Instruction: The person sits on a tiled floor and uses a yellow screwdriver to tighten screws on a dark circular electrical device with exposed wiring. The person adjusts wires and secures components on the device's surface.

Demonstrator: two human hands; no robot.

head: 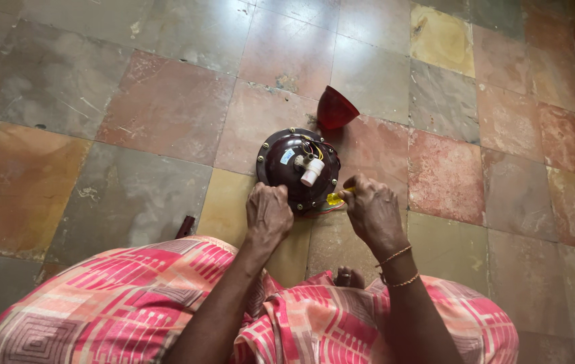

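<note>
Dark round motor housing (pixel 297 168) on stone tile floor (pixel 166 108), centre of frame, both hands at its lower rim.

Lay flat, open face up, with a white cylindrical part (pixel 312 171) and coloured wires (pixel 316 149) standing near its middle. Sat directly above the hands in the frame, no long axis to speak of, being circular. Left hand (pixel 268 214) curled over the lower-left rim, fingers bent down onto the edge, touching it; grip not fully visible. Right hand (pixel 372 212) closed around a yellow-handled tool (pixel 337 197), its tip pointed left toward the lower-right rim, just beside it. Both hands about equally near; left in contact, right reaching through the tool. Red cone-shaped cover (pixel 335 108) rested apart, just above the housing. Small dark piece (pixel 186 226) lay at lower left, beside the pink patterned cloth (pixel 132 303).
</note>
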